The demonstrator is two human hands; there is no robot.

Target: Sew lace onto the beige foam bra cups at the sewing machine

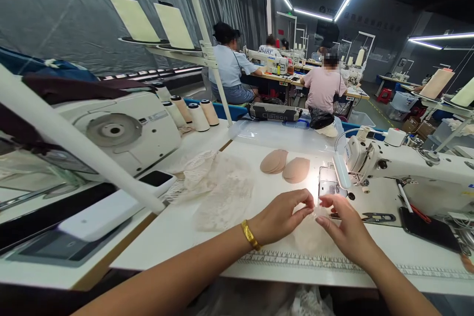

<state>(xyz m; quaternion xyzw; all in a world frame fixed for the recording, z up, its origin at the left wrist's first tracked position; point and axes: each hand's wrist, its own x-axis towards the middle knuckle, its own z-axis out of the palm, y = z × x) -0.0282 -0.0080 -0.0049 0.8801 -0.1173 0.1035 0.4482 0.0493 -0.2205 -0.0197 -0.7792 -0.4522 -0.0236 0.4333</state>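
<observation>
My left hand (282,216), with a gold bracelet at the wrist, pinches the edge of a pale lace piece (310,235) lying on the white table (192,227). My right hand (342,224) pinches the same lace piece from the right, fingertips almost touching the left ones. Both hands sit just in front of the needle area of the white sewing machine (400,163). Two beige bra cups (285,165) lie on the table beyond my hands. A heap of cream lace fabric (218,187) lies to the left.
Black thread snips (377,217) and a dark phone (429,229) lie right of my hands. Thread cones (196,113) stand at the back left beside another machine (114,131). A ruler strip (296,259) runs along the table's front edge. Several people sit sewing at tables behind.
</observation>
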